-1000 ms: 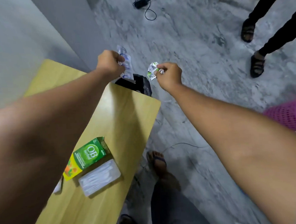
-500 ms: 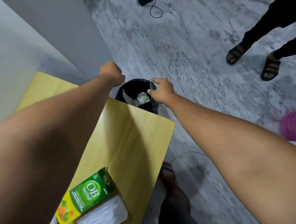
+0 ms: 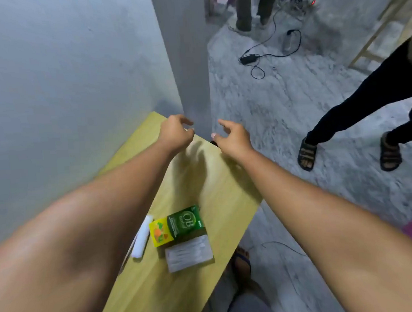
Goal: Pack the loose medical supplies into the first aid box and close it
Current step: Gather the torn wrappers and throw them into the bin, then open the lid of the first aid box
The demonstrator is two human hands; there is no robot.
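Both your hands are out at the far end of the tabletop (image 3: 197,180), and both are empty. Left hand (image 3: 174,133) has its fingers (image 3: 186,122) loosely curled, half spread, nothing in them. Right hand (image 3: 233,139) is much the same, index pointing off to the left, thumb low, palm clear, hanging just over the far edge.

The supplies are all behind the hands, i.e. back toward you, about mid-tabletop. Green box (image 3: 178,226) lies flat, long axis slanting from near-left up to far-right. Clear packet (image 3: 189,253) sits right against its near end, touching or as good as, lying roughly crosswise to you. White roll (image 3: 142,237) is just left of the box, apart from it, long axis running near to far with a slight lean right.

So it's a pull-back, not a reach out. Roll sits right beside your left forearm, so left hand looks nearer for that; box and packet lie between the two arms, open to either hand.

No first aid box anywhere in view, can't tell where it is. Judging by what's lying loose, packing is barely begun or stalled: three items out, nothing held. One risk: the packet lies close to the tabletop's right edge, so a quick swipe could knock it to the floor (image 3: 294,116).
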